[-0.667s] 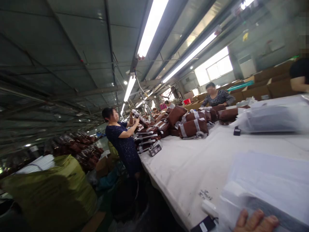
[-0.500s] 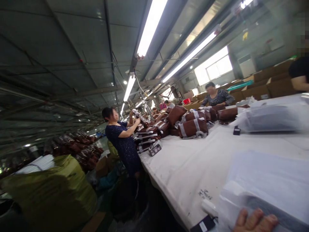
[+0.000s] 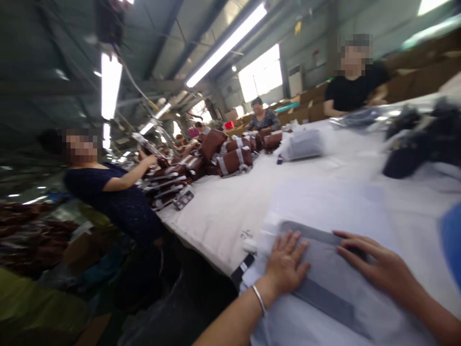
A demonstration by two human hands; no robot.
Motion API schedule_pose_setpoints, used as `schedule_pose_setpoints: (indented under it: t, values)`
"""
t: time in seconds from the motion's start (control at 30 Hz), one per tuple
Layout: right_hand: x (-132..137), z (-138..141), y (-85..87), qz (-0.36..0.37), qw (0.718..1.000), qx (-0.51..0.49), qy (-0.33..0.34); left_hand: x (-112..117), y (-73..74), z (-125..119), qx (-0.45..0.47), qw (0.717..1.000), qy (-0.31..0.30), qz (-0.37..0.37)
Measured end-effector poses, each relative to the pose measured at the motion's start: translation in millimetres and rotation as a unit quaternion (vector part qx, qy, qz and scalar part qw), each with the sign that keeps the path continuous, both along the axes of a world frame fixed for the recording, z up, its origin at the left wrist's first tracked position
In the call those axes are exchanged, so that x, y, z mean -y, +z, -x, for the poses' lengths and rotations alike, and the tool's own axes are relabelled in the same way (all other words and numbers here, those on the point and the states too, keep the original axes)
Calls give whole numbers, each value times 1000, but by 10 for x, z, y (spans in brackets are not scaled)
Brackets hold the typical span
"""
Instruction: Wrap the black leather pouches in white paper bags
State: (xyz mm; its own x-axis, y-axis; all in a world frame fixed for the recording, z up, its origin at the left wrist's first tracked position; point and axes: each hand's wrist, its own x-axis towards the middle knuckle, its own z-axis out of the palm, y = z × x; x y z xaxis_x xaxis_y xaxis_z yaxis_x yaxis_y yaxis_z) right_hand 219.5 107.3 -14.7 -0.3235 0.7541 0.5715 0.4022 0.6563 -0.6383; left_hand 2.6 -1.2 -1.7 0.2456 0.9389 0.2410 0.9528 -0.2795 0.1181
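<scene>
My left hand (image 3: 288,263) lies flat with spread fingers on a dark grey folded item (image 3: 324,283) inside a clear plastic bag (image 3: 268,319). A bracelet circles that wrist. On the far side of the same item, my right hand (image 3: 378,264) touches the bag with its fingers stretched out; its thumb is partly hidden. Beneath and beyond the item, pale translucent plastic sheets (image 3: 334,199) cover the tabletop. A black tag (image 3: 242,269) with a white label sticks out by the left edge of the bag.
The white table (image 3: 216,211) carries brown bags (image 3: 234,161), a grey bagged item (image 3: 304,144) and dark items (image 3: 418,139) at right. Co-workers are at the left edge (image 3: 111,192) and across the table (image 3: 356,91). A blue shape (image 3: 452,245) enters at right.
The view has swung right and down. Both my hands are now in sight on the bagged item, where only the fingers of one hand showed before. The person across the table is more visible.
</scene>
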Motion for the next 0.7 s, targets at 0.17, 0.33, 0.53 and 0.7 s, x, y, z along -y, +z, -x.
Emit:
schedule_pose_setpoints:
  t: [0.17,0.33,0.53,0.7]
  values:
    - [49,-239,84,57,996,30,58,-74,-156,36,18,999,-14,-23]
    - [157,-279,373,18,991,129,20,-64,-167,62,24,998,-26,-44]
    - [595,-425,459,42,975,169,-135,-77,-224,84,29,998,-27,-57]
    - [837,-582,320,220,952,124,-175,-80,-254,108,41,996,-36,-75]
